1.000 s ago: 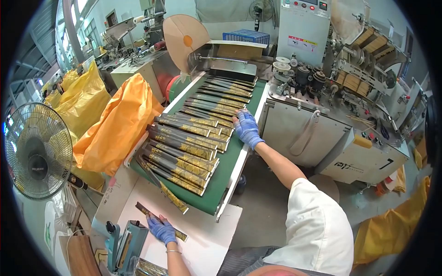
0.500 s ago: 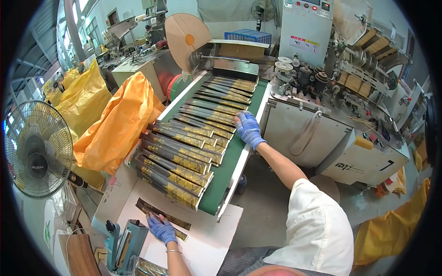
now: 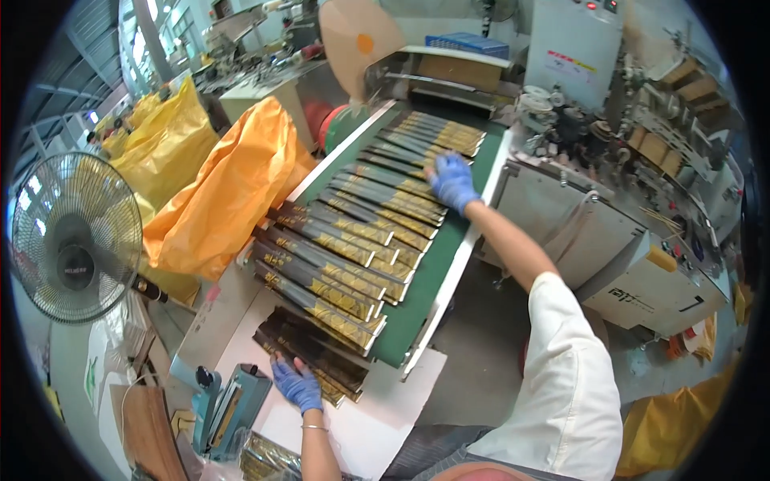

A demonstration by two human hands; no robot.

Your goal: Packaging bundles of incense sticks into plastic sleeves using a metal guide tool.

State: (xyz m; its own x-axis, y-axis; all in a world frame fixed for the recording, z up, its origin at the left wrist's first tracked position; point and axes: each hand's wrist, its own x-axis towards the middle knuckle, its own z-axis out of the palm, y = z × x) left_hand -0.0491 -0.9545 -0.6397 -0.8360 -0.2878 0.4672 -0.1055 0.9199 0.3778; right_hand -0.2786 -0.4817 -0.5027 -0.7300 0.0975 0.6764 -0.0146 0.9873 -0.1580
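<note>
Slim black-and-gold paper sleeves (image 3: pixel 321 268) lie overlapping in a long row on a green conveyor belt (image 3: pixel 405 333). My right hand (image 3: pixel 455 183), in a blue glove with bare fingertips, rests on their right ends toward the far part of the belt, fingers stretched out. Below the near end of the belt, a fanned bunch of dark sleeves (image 3: pixel 309 341) lies on a white board (image 3: pixel 401 393). My left hand (image 3: pixel 297 385), gloved alike, touches the near edge of that bunch with fingers apart. Neither hand visibly grips a sleeve.
A teal hand sealer (image 3: pixel 239 409) stands left of my left forearm, with plastic-wrapped packs (image 3: pixel 269 457) beside it. A caged fan (image 3: pixel 76 240) and an orange sack (image 3: pixel 228 188) flank the belt's left. A machine cabinet (image 3: pixel 529 212) borders its right.
The view has shifted. My right hand has moved farther up the row. Where only a couple of sleeves lay by my left hand, a wider bunch now lies on the board.
</note>
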